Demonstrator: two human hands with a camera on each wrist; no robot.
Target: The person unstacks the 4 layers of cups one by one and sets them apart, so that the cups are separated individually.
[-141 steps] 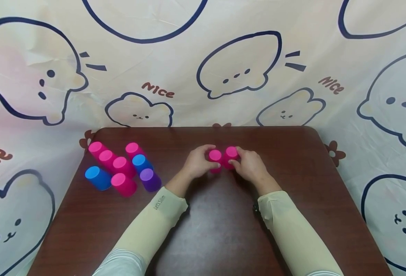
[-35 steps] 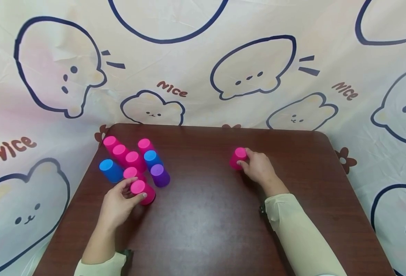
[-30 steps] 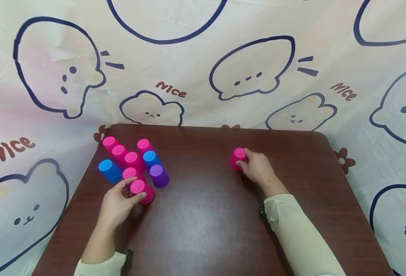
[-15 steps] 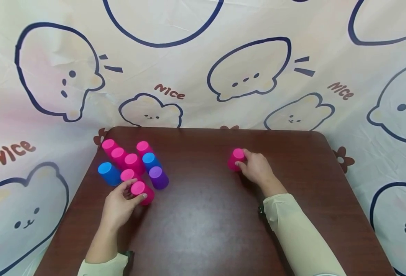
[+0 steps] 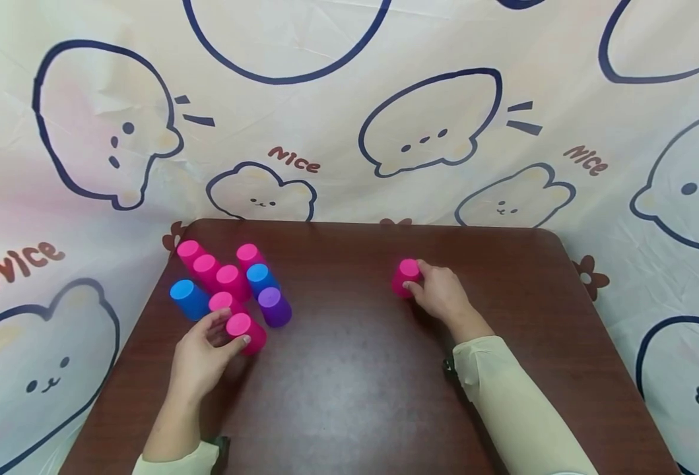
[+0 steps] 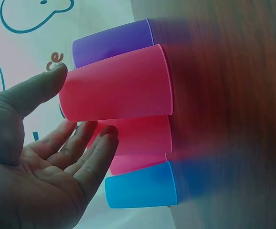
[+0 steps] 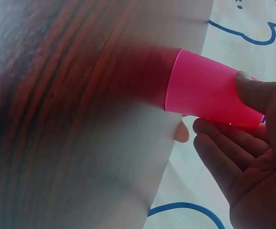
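The cups stand upside down on the dark wood table. At the front of the left group, my left hand [image 5: 200, 359] holds a pink cup [image 5: 249, 334] loosely between thumb and fingers. In the left wrist view, the thumb meets that pink cup [image 6: 119, 86] near its base; the index fingertip looks slightly apart. Farther right, my right hand [image 5: 442, 292] holds another pink cup [image 5: 405, 278] on the table. The right wrist view shows the thumb on that pink cup's side [image 7: 209, 88] and the fingers along its opposite side.
Close to the left hand stand several pink cups [image 5: 232, 282], a blue cup [image 5: 190, 300], a second blue cup [image 5: 263, 280] and a purple cup [image 5: 274, 307]. A printed cloth [image 5: 331, 132] hangs behind the table [image 5: 349, 389].
Since the oldest frame, my left hand has moved from the middle to the left group with a pink cup. My right hand stays at its cup. Over the last second both hands barely move.
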